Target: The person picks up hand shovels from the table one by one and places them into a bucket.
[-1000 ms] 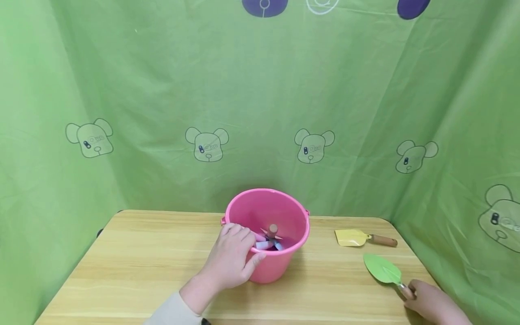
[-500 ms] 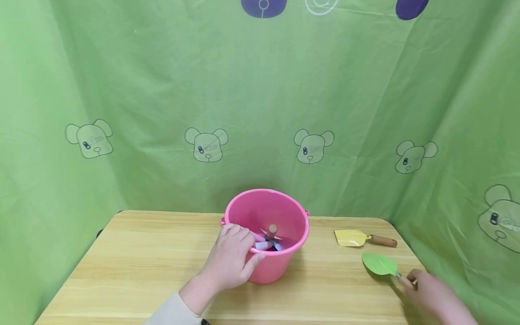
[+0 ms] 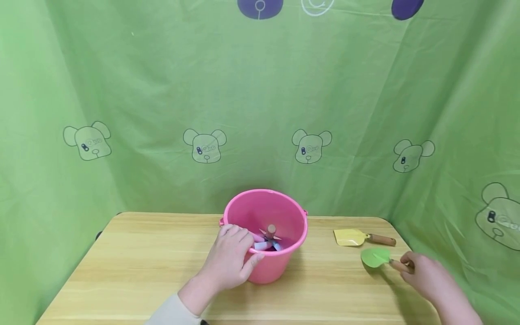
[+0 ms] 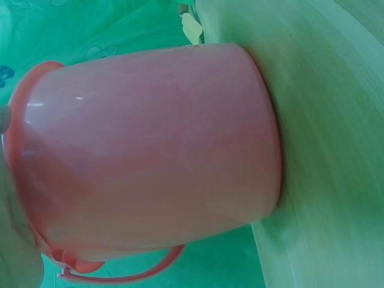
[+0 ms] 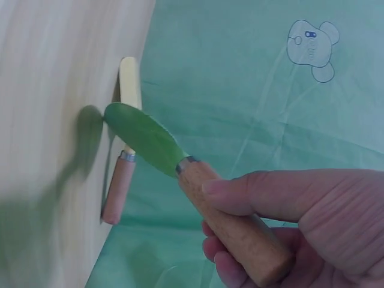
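A pink bucket (image 3: 266, 266) stands upright near the middle of the table. My left hand (image 3: 227, 259) grips its near-left rim, fingers over the edge and thumb outside. Inside the bucket lie several small items, among them a wooden handle end (image 3: 271, 231); the rest is partly hidden. On the right, my right hand (image 3: 428, 275) holds a green trowel (image 3: 375, 257) by its wooden handle, raised off the table with the blade pointing left. In the right wrist view the thumb presses along that handle (image 5: 234, 225) and the fingers curl beneath it.
A yellow spatula-shaped shovel (image 3: 350, 237) with a wooden handle lies on the table (image 3: 142, 262), behind the green trowel. Green cloth (image 3: 243, 90) with bear prints hangs around the back and sides. The bucket's handle (image 4: 132, 278) hangs at its side.
My right hand has lifted the green trowel from the table and moved it slightly away from me; its shadow now falls apart from it. The left hand keeps its grip on the bucket rim.
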`<state>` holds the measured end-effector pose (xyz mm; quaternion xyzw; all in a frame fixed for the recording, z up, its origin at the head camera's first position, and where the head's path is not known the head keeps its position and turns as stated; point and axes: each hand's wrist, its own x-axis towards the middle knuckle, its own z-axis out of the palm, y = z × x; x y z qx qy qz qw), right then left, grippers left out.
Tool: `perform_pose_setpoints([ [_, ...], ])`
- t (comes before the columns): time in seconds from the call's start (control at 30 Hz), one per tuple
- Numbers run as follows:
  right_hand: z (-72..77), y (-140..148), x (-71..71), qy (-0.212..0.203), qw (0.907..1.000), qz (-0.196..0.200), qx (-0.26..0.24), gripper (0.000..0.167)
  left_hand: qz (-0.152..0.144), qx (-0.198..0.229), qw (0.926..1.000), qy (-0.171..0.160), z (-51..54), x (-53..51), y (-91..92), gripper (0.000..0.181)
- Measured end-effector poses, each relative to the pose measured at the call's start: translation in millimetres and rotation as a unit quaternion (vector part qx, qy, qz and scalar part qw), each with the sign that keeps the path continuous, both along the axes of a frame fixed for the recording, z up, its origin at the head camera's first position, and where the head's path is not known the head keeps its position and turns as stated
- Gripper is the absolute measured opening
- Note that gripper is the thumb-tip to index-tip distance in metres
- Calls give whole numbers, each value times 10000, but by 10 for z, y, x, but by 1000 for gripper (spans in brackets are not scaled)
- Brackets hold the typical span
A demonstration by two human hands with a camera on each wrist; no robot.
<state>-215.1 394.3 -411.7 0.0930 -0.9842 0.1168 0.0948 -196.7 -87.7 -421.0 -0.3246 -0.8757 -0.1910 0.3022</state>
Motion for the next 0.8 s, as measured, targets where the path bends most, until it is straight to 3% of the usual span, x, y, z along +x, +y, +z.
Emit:
perform_pose_setpoints([
  [0.43, 138, -121, -22, 614, 9975, 329, 109, 14, -40, 9, 10000, -14, -12, -5, 1, 35],
  [0.8, 292, -312, -75, 816, 9961, 328, 107, 14, -36, 15, 10000, -21, -23, -9, 1, 35],
])
